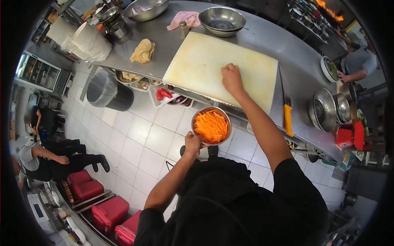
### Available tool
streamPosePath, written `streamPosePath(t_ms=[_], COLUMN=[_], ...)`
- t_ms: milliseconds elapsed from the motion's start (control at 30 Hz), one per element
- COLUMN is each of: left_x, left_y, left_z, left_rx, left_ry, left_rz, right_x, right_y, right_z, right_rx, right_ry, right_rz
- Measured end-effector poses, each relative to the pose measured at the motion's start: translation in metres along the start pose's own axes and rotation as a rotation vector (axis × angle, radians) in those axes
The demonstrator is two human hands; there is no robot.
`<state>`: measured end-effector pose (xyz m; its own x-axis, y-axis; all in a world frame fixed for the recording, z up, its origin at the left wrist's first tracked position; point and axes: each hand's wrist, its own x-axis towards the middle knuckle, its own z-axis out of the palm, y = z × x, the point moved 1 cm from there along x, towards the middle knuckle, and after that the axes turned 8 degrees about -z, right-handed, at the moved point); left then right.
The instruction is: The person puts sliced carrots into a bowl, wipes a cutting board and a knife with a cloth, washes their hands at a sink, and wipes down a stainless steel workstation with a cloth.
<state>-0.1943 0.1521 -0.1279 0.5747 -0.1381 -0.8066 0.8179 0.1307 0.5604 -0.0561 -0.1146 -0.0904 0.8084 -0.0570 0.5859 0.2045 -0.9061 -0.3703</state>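
Observation:
My left hand (193,144) grips the rim of a round metal bowl (195,117), held over the floor in front of the counter. Cut orange strips (211,126), like shredded carrot, fill the bowl. Over on the large pale cutting board (205,61), my right hand (231,77) rests with its fingers curled in; whether something small is inside them is hidden. A knife with a yellow handle (288,120) lies on the counter to the right of the board.
Metal bowls (222,20) and a pink cloth (184,19) sit behind the board. Dough (143,51) lies left of it. A lined bin (119,94) stands below. More bowls (324,109) are at right. A co-worker (360,61) stands at far right; people sit at left.

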Motion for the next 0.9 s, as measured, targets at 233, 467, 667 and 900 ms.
streamPosePath(t_ms=[233,467,667,900], left_x=[0.048,0.013,0.011,0.001], left_y=[-0.012,-0.003,-0.006,-0.011], left_z=[-0.004,-0.016,-0.02,0.016], left_rx=[0.056,0.175,0.525,0.742], left_ry=[-0.083,-0.154,-0.302,-0.532], left_rz=[0.03,-0.033,0.148,0.15], right_x=[-0.075,-0.18,-0.268,-0.313], right_y=[-0.085,-0.107,-0.12,-0.185], right_z=[-0.04,-0.063,-0.06,-0.1], right_rx=[0.121,0.089,0.173,0.416], right_ry=[0.012,-0.173,0.005,0.436], right_rz=[-0.113,0.322,1.018,1.385])
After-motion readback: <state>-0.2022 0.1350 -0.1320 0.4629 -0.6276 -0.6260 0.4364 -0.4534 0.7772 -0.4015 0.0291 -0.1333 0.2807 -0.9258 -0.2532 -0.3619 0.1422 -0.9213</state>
